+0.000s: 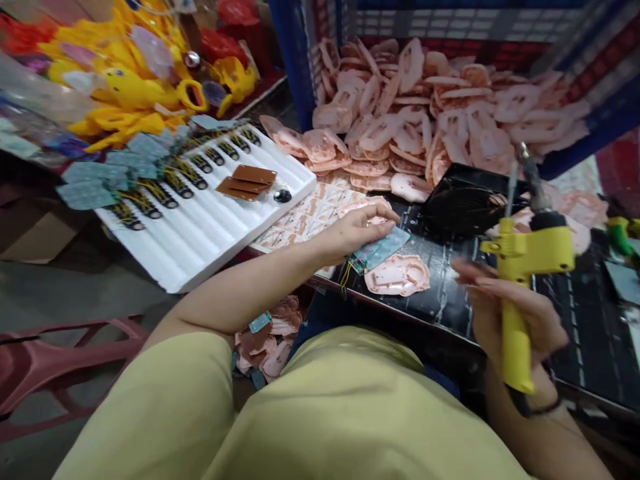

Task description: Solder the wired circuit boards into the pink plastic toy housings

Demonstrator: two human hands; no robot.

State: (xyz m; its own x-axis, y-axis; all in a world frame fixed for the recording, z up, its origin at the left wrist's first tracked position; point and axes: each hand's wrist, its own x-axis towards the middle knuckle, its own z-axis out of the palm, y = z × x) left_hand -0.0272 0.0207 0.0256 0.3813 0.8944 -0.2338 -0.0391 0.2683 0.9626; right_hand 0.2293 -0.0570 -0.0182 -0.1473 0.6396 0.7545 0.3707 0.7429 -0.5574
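Note:
My left hand (361,230) is closed on the upper edge of a blue-green circuit board (383,250) with yellow wires hanging from its left end. Just below the board, a pink plastic shell (399,275) lies on the black work surface (450,300). On the right, my right hand (520,313) is wrapped round the handle of a yellow soldering gun (537,253), whose metal tip points up and away. Some of the fingers there are blurred. A thin rod stands beside the tip.
A white foam tray (200,233) at the left carries wired boards and brown boards (247,181). Pink shells (395,133) are heaped in and before a blue crate (293,60). A black container (467,200) stands near the gun. Yellow toy parts (135,87) lie back left.

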